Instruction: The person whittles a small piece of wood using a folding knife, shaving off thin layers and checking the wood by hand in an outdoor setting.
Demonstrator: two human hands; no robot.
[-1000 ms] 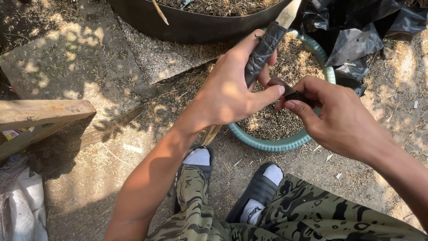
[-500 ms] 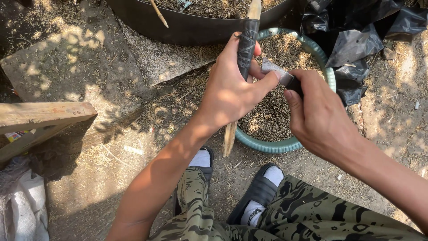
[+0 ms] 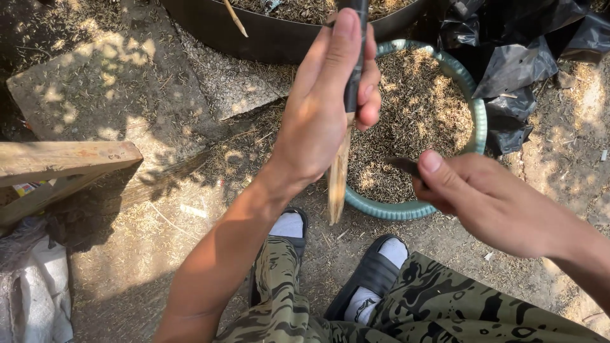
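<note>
From the head view, the left hand (image 3: 324, 108) is closed around a stick (image 3: 340, 171) held nearly upright, its upper part dark and its lower end pale, bare wood pointing down over the rim of a green basin (image 3: 478, 121) of chaff. The right hand (image 3: 483, 197), well apart to the right, grips a dark blade (image 3: 401, 165) whose tip points toward the stick without touching it.

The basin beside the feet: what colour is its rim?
Teal-green basin, best seen in the head view.
</note>
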